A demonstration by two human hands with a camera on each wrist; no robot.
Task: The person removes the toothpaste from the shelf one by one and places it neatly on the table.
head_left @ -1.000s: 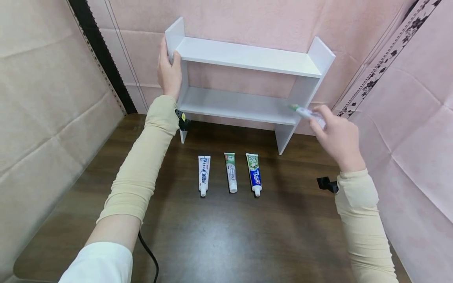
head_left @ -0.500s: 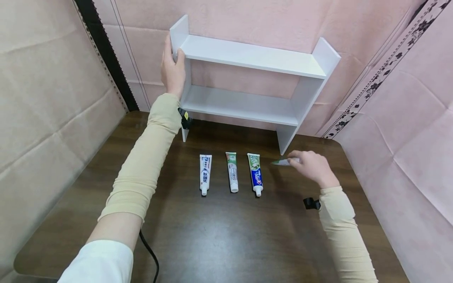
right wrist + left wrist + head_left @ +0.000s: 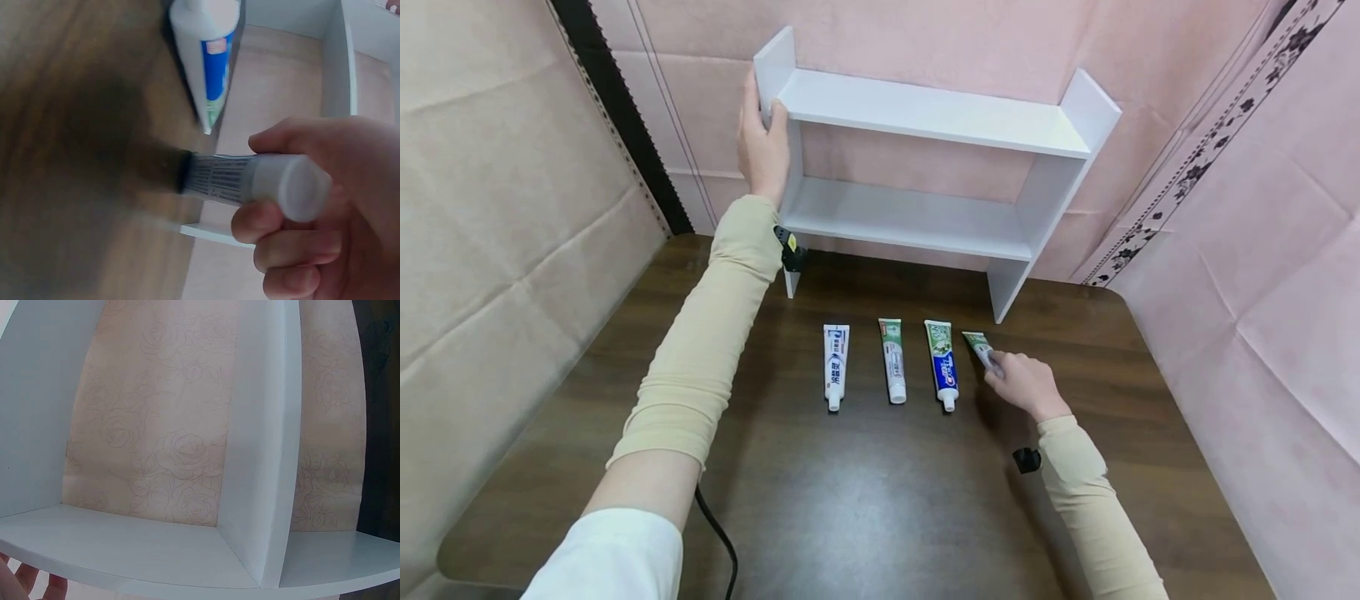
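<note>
My left hand (image 3: 763, 148) grips the left side panel of a white two-tier shelf (image 3: 910, 221), thumb on its front edge. In the left wrist view, fingertips (image 3: 56, 586) show at the panel's edge. My right hand (image 3: 1024, 385) pinches a green-and-white toothpaste tube (image 3: 979, 346) near its capped end, low over the table. The right wrist view shows its white cap (image 3: 304, 187) between thumb and fingers. To its left lie a green-and-blue toothpaste tube (image 3: 942, 362), a green-and-white tube (image 3: 892, 362) and a white-and-blue tube (image 3: 835, 362), side by side, caps toward me.
The shelf stands at the back of the dark wooden table (image 3: 850, 500), against a pink cloth backdrop (image 3: 925, 37). Cloth also hangs on both sides. A black cable (image 3: 718, 533) runs beside my left forearm.
My right hand has brought the toothpaste tube down from beside the shelf's right end, leftward and toward me, to the right of the row. My left hand stays on the shelf.
</note>
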